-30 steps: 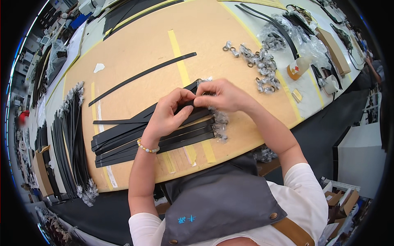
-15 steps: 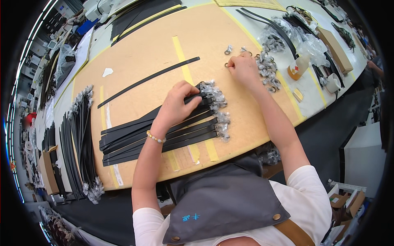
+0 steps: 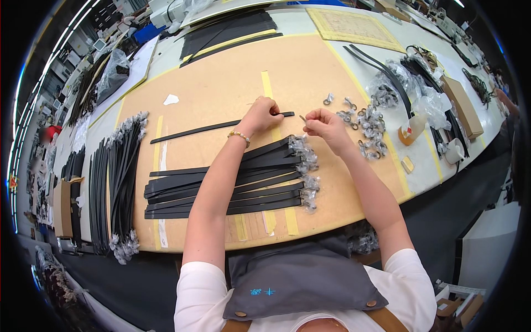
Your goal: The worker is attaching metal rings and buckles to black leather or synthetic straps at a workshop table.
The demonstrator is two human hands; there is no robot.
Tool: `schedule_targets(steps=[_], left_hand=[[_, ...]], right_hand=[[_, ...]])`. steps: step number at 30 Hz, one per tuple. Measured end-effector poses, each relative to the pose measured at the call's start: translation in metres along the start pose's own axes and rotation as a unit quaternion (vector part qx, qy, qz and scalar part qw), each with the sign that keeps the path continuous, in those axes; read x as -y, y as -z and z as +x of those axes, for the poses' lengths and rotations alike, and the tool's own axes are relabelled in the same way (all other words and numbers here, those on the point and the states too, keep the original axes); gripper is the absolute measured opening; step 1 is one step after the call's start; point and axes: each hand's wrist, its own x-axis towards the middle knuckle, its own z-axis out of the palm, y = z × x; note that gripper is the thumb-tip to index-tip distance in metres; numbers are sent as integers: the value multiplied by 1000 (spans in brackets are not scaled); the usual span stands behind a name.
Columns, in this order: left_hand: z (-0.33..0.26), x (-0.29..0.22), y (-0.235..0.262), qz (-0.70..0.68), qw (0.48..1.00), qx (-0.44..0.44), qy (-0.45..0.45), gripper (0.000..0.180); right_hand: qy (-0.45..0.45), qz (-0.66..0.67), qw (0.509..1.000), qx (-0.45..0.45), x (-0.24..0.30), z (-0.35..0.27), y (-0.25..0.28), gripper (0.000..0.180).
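Two bare hands meet over the tan work board (image 3: 332,72), each with its own piece. Left hand (image 3: 260,114) has its fingers closed down on the near end of a single black strap (image 3: 221,126), which lies flat and runs away from the grip toward the person's left; pinning that end probably keeps it from sliding while the other piece is brought up. Right hand (image 3: 326,124) is pinched shut on a small metal buckle (image 3: 302,118), whose tip pokes out toward the strap end, just beside it but not yet touching as far as I can tell. Directly below both grips, toward the person's body, lies a stack of black straps (image 3: 221,191) whose right ends carry plastic-wrapped buckles (image 3: 307,177), seemingly laid with the hardware all on one side so they stay sorted. Beyond the right hand, further to the person's right, a scatter of loose metal buckles (image 3: 368,124) sits within easy reach. Far left of the grips, more fitted straps (image 3: 119,188) lie in a long bundle. A grey apron (image 3: 298,276) covers the person's front.
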Motion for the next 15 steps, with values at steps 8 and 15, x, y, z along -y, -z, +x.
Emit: schedule_targets(steps=[8,15], left_hand=[[-74,-64,33,-446,893,-42,39,12],[-119,-88,46,-429,899,-79,41,17]], right_hand=[[40,225,972,58,6,-9,-12,15],[95,239,954,156,8,-30,-43,9]])
